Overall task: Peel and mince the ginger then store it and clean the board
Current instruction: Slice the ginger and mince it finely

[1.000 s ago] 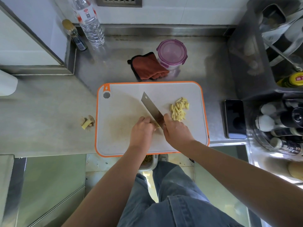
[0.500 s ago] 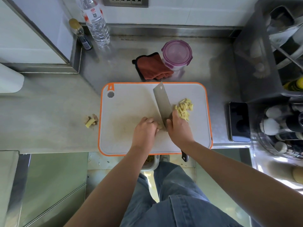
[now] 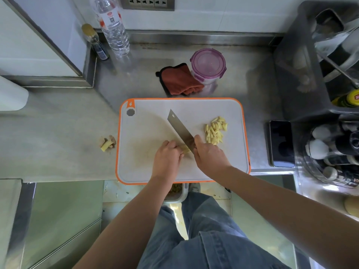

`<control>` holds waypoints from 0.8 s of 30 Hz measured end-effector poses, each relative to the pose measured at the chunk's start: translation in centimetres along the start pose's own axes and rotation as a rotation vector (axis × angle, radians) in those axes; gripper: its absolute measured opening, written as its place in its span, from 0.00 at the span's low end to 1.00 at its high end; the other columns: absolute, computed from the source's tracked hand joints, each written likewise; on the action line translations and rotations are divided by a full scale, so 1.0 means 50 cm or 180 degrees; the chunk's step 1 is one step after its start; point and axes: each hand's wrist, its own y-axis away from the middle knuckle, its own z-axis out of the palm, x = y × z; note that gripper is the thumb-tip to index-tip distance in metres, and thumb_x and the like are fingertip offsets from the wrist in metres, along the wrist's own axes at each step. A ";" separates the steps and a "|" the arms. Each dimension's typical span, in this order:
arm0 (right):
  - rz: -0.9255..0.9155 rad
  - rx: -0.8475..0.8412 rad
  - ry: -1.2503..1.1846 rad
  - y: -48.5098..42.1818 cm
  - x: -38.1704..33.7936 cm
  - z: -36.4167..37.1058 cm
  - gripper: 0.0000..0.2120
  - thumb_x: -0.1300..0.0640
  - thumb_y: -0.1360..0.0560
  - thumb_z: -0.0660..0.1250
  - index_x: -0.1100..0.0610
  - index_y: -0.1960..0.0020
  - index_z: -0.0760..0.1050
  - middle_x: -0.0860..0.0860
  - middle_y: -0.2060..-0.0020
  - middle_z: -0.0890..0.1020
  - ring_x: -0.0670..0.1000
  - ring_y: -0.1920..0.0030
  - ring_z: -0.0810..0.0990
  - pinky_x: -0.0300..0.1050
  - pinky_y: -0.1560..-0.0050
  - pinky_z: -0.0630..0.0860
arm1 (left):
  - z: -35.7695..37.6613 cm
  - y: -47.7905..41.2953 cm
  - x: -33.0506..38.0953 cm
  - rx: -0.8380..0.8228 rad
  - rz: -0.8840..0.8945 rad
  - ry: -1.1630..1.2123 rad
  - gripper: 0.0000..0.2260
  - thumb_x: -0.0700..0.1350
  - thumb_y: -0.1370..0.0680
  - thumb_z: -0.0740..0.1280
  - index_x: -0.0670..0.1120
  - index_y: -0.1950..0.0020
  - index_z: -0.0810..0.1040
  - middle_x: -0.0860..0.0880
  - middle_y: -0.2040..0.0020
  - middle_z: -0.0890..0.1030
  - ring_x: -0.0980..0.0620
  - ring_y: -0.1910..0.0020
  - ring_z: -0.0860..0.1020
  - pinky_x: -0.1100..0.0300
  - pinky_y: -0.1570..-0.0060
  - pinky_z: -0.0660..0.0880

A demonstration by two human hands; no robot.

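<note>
My right hand (image 3: pixel 208 156) grips the knife (image 3: pixel 180 131), blade angled across the board (image 3: pixel 147 133), its edge on the ginger piece (image 3: pixel 185 148). My left hand (image 3: pixel 167 158) pins that piece with curled fingers, front-middle of the board. Cut strips (image 3: pixel 215 130) are piled just right of the blade. Peel scraps (image 3: pixel 106 142) lie on the bench (image 3: pixel 58 142).

**Knife back at a slant**

Half a second ago held the knife (image 3: pixel 181 131) almost straight up the cutting board (image 3: pixel 147 133), blade edge against the pile of cut ginger (image 3: pixel 215 131). Now turned it back up-left, as a second ago, clear of the pile. Drew the right hand (image 3: pixel 208 156) off the pile, close beside the left hand (image 3: pixel 167 158). Set the blade against the ginger piece (image 3: pixel 185 148) at the left fingertips.
</note>
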 end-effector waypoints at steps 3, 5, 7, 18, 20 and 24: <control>0.0066 -0.0047 0.0090 -0.010 -0.008 0.002 0.06 0.60 0.20 0.54 0.57 0.44 0.60 0.53 0.65 0.73 0.56 0.65 0.75 0.49 0.65 0.72 | 0.007 -0.005 -0.001 0.0025 0.0040 0.0008 0.05 0.39 0.27 0.72 0.43 0.53 0.86 0.48 0.56 0.82 0.48 0.56 0.75 0.58 0.59 0.75; 0.0084 -0.0048 0.0242 -0.019 -0.014 0.006 0.07 0.61 0.20 0.54 0.58 0.43 0.60 0.53 0.64 0.72 0.56 0.65 0.73 0.48 0.65 0.70 | 0.012 -0.007 -0.003 0.0034 0.0074 -0.0014 0.03 0.38 0.30 0.74 0.42 0.58 0.86 0.48 0.60 0.81 0.48 0.59 0.76 0.57 0.63 0.75; 0.0101 -0.0026 0.0337 -0.024 -0.020 0.013 0.09 0.61 0.21 0.54 0.58 0.41 0.60 0.52 0.65 0.72 0.56 0.65 0.72 0.47 0.66 0.68 | 0.013 -0.008 -0.006 0.0015 0.0126 -0.0021 0.02 0.37 0.33 0.76 0.42 0.62 0.85 0.48 0.65 0.79 0.47 0.63 0.75 0.58 0.68 0.75; 0.0538 0.0593 -0.0891 -0.028 0.006 0.013 0.13 0.57 0.20 0.54 0.61 0.37 0.62 0.57 0.64 0.77 0.59 0.63 0.77 0.55 0.64 0.76 | 0.000 -0.012 -0.003 -0.0080 0.0221 -0.0077 0.07 0.35 0.38 0.78 0.41 0.72 0.81 0.48 0.72 0.73 0.48 0.68 0.73 0.60 0.75 0.70; 0.0347 0.0558 -0.0736 -0.029 0.010 0.000 0.12 0.58 0.19 0.54 0.60 0.37 0.62 0.55 0.65 0.76 0.57 0.65 0.77 0.51 0.67 0.74 | -0.001 -0.013 0.000 -0.0104 0.0148 -0.0115 0.06 0.35 0.37 0.77 0.41 0.70 0.82 0.48 0.71 0.74 0.48 0.66 0.74 0.60 0.73 0.70; -0.0057 0.0389 -0.0536 -0.015 0.013 -0.024 0.06 0.57 0.19 0.54 0.58 0.44 0.62 0.54 0.66 0.74 0.55 0.68 0.73 0.43 0.72 0.63 | 0.000 -0.013 0.003 -0.0152 0.0171 -0.0157 0.06 0.40 0.25 0.69 0.39 0.52 0.84 0.45 0.54 0.80 0.46 0.51 0.75 0.56 0.57 0.73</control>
